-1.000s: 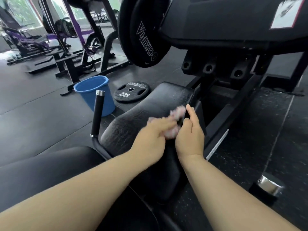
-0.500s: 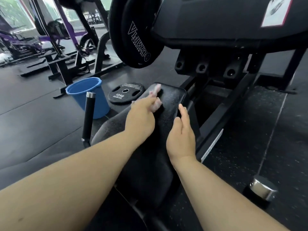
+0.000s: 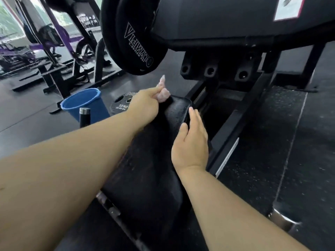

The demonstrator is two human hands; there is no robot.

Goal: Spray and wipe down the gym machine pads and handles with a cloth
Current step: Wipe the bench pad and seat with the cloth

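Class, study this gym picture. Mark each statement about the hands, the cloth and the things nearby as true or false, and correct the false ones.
1. The left hand grips a pink cloth at the far end of the black pad. True.
2. The right hand holds a spray bottle. False: it lies open along the pad's right edge and holds nothing.
3. The blue bucket stands on the floor to the left of the pad. True.
4. The 10 kg plate lies on top of the pad. False: it lies flat on the floor, beside the bucket.
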